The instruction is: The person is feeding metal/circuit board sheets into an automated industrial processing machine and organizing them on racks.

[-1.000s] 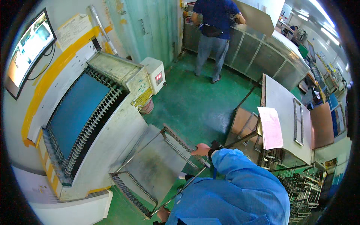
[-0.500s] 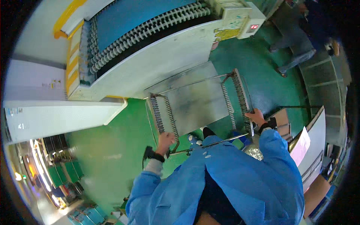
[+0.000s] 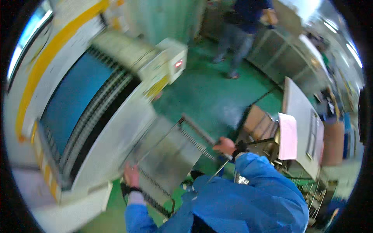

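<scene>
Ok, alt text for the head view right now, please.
The right hand grips a metal rack by its right side; the left hand is at its left side, grip blurred. A machine with rollers and a blue panel stands at left; another person stands beyond.

co-worker in dark top near grey cabinets, pink sheet, green floor

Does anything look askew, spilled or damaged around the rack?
Yes: the yellow patch below the control box looks ragged, perhaps worn, and the pink sheet overlaps the edge of the pale panel, as if it could slip. The rack shows no obvious damage and nothing looks spilled, though blur hides detail.
</scene>
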